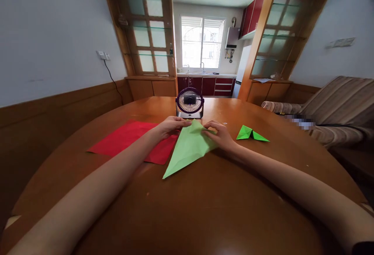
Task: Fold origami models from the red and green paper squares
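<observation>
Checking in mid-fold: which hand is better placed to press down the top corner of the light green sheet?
Probably left. The left hand rests at the light green sheet's top corner; the right hand pins its right edge.

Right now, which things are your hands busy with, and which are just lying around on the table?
In use:
light green paper, pressed by left hand and right hand

Lying about:
red paper
small folded green paper
little fan

A home is showing here: a kitchen with red cabinets (pixel 216 85) lying far, a striped sofa (pixel 336 107) sitting right.
</observation>
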The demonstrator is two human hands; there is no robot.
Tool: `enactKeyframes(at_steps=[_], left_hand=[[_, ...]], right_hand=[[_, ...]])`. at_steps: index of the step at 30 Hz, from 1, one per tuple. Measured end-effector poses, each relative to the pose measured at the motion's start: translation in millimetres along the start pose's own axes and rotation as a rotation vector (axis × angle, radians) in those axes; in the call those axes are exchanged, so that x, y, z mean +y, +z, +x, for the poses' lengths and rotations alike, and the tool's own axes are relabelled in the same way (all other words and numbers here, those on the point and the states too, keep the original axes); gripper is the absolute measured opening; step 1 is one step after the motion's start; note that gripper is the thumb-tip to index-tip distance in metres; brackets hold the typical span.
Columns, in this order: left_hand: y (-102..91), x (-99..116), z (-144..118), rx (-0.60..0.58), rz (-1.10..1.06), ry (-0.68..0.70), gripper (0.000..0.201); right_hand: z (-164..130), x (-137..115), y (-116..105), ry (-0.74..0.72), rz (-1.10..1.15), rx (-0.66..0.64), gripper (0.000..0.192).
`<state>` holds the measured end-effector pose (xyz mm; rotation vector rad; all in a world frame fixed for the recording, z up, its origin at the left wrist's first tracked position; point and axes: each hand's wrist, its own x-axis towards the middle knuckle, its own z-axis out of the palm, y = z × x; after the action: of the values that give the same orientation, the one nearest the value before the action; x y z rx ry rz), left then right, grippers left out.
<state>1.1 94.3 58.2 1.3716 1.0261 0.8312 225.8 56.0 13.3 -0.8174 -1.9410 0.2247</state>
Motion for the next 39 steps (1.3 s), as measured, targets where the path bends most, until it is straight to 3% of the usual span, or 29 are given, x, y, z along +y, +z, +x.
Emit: enactKeyframes(at_steps=[6, 12, 17, 25, 29, 34, 36, 39], left_hand=[[-21.5, -3, -8, 0.147, -0.105, 0.011, 0.038], [-50.1, -10, -24, 0.300, 0.024, 0.034, 0.038], [-58.0, -22, -37, 0.365, 0.229, 0.055, 0.036], [-61.6, -44, -48, 0.290, 0.665, 0.247, 0.023], [-59.1, -47, -53, 0.288, 0.985, 0.273, 0.014], [-55.7, -48, -59, 0.254, 1.211, 0.408, 0.023], [-55.6, -49, -62, 0.171, 1.220, 0.473, 0.028], [-55.6, -49, -67, -0.070, 1.147, 0.550, 0.032]], right_hand=[[5, -7, -12, -0.023, 0.067, 0.037, 0.016], [-5, 3, -32, -0.096, 0.060, -0.139, 0.010], [-23, 21, -44, -0.101, 0.036, -0.289, 0.013], [-37, 33, -59, -0.183, -0.155, -0.494, 0.030], [-42, 33, -66, -0.205, -0.239, -0.520, 0.041], [-53, 26, -76, -0.292, -0.295, -0.492, 0.045], [-57, 20, -79, -0.332, -0.302, -0.478, 0.042], [-60, 8, -79, -0.360, -0.275, -0.509, 0.034]])
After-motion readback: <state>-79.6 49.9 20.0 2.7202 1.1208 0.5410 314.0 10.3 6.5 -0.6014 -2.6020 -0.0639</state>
